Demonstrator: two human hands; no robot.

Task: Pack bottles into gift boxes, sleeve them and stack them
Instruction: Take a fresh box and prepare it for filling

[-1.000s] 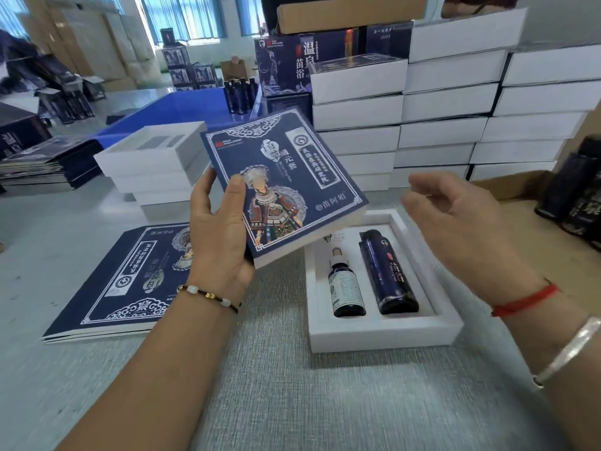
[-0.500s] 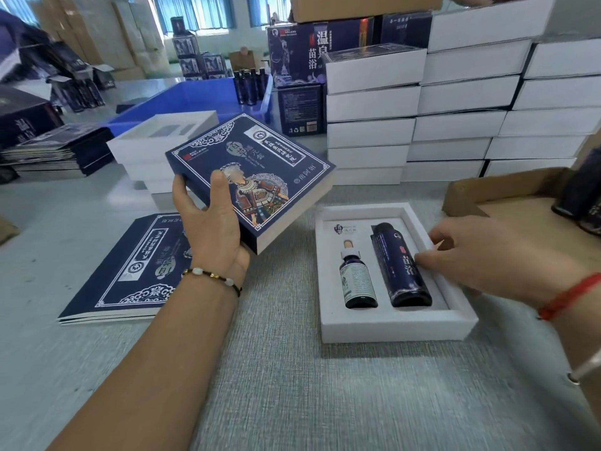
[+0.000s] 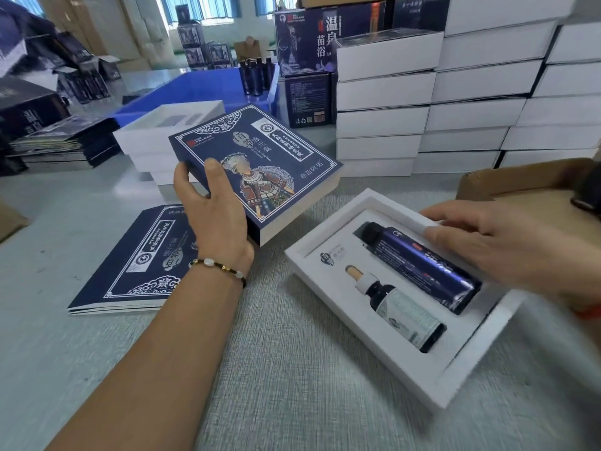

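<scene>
While your left hand (image 3: 216, 209) grips the sleeve (image 3: 257, 167) by its near corner, thumb along the edge and fingers curled onto the printed face, it sits tilted above the table (image 3: 260, 385), its open end toward the box. Your right hand (image 3: 507, 245) lies over the far right side of the open box (image 3: 325, 275), fingers stretched out nearly straight, fingertips touching the long bottle (image 3: 422, 265) and the box's inner rim; nothing is pinched that I can see, and the hand is blurred. That box sits skewed on the table, right of the sleeve, with the long bottle in the far slot and the dropper bottle (image 3: 396, 310) lying beside it in the near slot, both necks pointing left. Flat sleeves (image 3: 130, 271) are piled under your left forearm. White boxes (image 3: 422, 102) stand stacked behind, and a cardboard carton (image 3: 520, 180) is at far right.
</scene>
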